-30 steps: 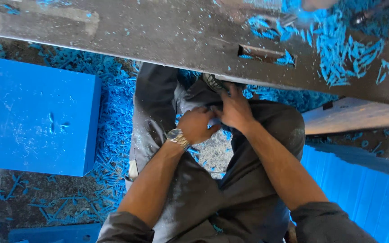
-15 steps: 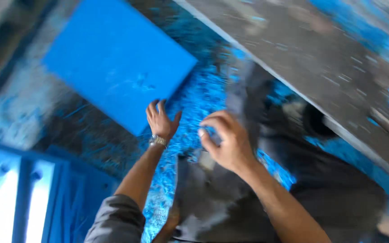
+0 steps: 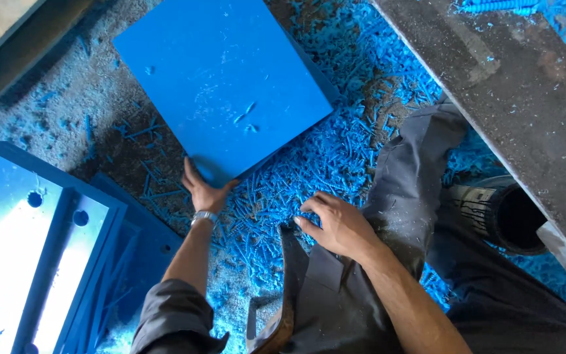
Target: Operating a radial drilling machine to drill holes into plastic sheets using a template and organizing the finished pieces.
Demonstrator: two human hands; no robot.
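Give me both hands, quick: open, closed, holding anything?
Left hand: open, fingers spread on the near corner of the blue block.
Right hand: loosely curled, holding nothing, resting on the grey apron.

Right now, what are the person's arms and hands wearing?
Both hands are bare, with no gloves. The left hand has a silvery metal wristwatch on its wrist. Dark grey sleeves are pushed up, leaving both forearms uncovered. The right hand wears nothing.

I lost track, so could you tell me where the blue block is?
The blue block lies upper centre on the shavings-covered floor, its near corner under the left hand.
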